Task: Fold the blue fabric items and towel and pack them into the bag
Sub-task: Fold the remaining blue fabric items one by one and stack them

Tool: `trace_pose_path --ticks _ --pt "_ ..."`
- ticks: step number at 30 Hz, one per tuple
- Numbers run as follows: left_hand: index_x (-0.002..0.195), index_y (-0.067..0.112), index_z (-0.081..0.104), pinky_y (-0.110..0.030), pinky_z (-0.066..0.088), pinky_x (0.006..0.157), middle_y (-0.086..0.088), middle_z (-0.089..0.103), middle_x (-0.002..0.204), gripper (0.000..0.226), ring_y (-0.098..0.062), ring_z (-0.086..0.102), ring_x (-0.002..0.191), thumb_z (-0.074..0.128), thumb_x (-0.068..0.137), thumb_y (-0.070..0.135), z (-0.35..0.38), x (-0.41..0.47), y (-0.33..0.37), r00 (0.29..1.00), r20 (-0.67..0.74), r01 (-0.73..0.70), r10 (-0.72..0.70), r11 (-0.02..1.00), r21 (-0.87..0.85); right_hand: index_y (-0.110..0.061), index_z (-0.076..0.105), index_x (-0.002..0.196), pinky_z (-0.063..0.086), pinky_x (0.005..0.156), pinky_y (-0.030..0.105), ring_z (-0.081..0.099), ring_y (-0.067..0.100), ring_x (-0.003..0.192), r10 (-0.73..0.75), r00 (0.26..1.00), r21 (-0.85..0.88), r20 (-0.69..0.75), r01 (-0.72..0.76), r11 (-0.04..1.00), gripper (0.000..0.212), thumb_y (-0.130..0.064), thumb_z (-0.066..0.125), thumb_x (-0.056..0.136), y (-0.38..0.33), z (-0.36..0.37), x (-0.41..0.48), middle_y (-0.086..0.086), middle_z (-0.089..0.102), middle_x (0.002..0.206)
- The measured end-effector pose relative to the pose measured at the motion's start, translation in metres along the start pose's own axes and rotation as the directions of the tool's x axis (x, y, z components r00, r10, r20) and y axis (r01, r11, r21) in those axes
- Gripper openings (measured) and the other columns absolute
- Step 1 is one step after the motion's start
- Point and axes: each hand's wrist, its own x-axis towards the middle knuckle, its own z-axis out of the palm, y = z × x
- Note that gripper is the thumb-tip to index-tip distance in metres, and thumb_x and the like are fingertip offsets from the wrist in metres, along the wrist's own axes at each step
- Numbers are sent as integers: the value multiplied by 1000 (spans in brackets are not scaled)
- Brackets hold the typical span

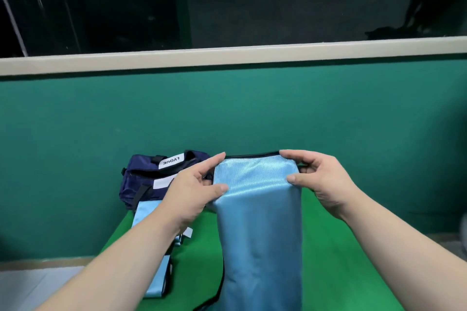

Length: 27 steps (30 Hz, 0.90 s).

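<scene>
Two corners pinched, blue fabric [257, 222] held up

Thumb and curled fingers of the left hand [194, 189] gripped the cloth's upper left corner. The right hand [321, 184] clamped the upper right corner the same way, so the hands stood apart with the black-trimmed top edge stretched between them. The cloth hung down onto the green table [341, 260]. A navy bag [149, 179] sat at the table's far left, behind the left hand. Just before it lay a second light-blue piece [146, 212], possibly folded, partly hidden by the forearm. Beyond rose a green wall [227, 113], a cream ledge [227, 56] and dark glass [252, 7]
</scene>
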Motion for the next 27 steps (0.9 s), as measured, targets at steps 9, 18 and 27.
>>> trace_pose_path --ticks 9,18,27 --pt "119 59 57 -24 28 55 -4 38 62 66 -21 29 64 73 81 8 -2 88 27 998 -41 -41 54 963 267 -40 74 97 57 93 36 68 28 101 -38 992 -248 -123 6 969 47 2 72 75 -16 -2 88 -4 75 104" --pt "121 64 54 -16 48 74 33 64 100 79 -2 52 71 77 79 1 -6 38 5 959 -10 -261 284 896 359 -44 73 97 51 91 23 67 6 96 -182 972 -240 -149 143 960 58 11 70 79 4 7 28 -17 74 104" --pt "109 81 47 -18 35 55 7 53 68 91 -5 36 54 75 79 -1 39 -162 -205 926 86 322 -367 889 326 -59 69 92 44 69 13 59 3 68 397 916 -458 -51 -375 806 65 4 74 76 214 28 -179 -11 66 83"
